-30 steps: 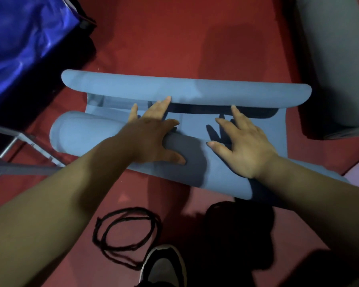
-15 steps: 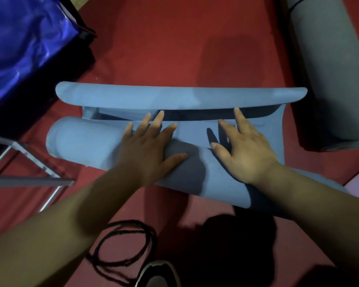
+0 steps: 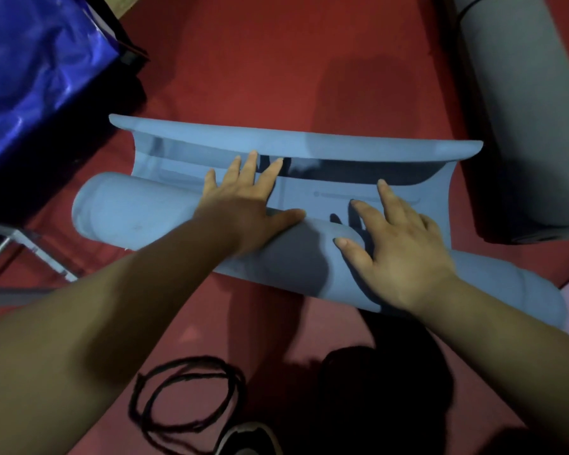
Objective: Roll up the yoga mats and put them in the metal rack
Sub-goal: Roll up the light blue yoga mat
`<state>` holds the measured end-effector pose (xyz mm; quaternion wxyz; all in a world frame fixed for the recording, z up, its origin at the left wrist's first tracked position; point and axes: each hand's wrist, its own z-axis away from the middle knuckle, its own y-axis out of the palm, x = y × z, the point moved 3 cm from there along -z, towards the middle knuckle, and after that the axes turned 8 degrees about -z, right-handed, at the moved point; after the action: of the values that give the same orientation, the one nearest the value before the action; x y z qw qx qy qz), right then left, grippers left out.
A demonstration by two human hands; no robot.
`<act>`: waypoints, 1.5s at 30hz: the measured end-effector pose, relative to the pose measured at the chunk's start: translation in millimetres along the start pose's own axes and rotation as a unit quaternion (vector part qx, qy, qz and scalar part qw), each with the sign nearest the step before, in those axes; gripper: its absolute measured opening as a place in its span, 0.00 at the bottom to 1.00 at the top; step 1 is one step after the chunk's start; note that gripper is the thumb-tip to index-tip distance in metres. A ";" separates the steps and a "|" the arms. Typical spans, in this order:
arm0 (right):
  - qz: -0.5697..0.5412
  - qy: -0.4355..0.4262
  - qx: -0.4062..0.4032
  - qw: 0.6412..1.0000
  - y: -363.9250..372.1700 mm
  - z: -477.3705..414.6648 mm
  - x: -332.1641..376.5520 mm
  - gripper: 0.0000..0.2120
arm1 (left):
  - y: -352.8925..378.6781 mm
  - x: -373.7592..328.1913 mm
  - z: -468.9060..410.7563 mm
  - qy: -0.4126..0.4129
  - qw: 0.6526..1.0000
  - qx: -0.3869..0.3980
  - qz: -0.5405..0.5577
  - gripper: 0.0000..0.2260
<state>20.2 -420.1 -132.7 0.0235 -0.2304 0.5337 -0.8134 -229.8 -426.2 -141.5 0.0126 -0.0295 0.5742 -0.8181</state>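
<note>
Mat [image 3: 138, 218] on floor [image 3: 276, 77], nearly rolled, far edge curled up. My left hand [image 3: 240, 205] and right hand [image 3: 404, 254] press flat on it, fingers spread, gripping nothing. Looks soft and springy; I'd clamp mid-roll.

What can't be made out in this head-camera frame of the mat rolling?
Head view only.
- metal bars: cut by the left edge; whether they are the rack is unclear.
- grey rolled mat: cut by top and right edges.
- blue mat: roll's middle covered by left hand and right hand.
- shoe: cut by bottom edge.
</note>
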 end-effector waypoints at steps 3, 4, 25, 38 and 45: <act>-0.013 0.003 -0.009 1.000 -3.3 -7.9 -1.7 0.38 | -0.9 -0.5 -7.4 -0.004 1.000 0.010 0.000 0.45; -0.018 0.005 -0.013 1.000 -4.7 -10.8 -2.3 0.38 | -1.3 -0.3 -10.2 -0.007 1.000 0.010 -0.003 0.44; -0.089 -0.039 -0.158 0.983 -26.0 -51.0 -14.6 0.32 | -2.6 -23.7 12.8 -0.015 0.992 -0.113 -0.046 0.39; -0.062 -0.073 -0.157 0.983 -32.8 -61.6 -18.0 0.37 | -14.5 -22.4 -25.2 -0.028 0.999 -0.023 -0.014 0.40; -0.039 -0.004 -0.048 0.998 -29.7 -63.0 -16.8 0.42 | -23.5 -20.8 -46.4 -0.032 0.999 0.006 0.017 0.40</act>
<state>16.2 -348.6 -132.9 -0.0170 -0.2552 0.5623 -0.7864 -211.6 -373.6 -135.9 0.0451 -0.0458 0.5689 -0.8199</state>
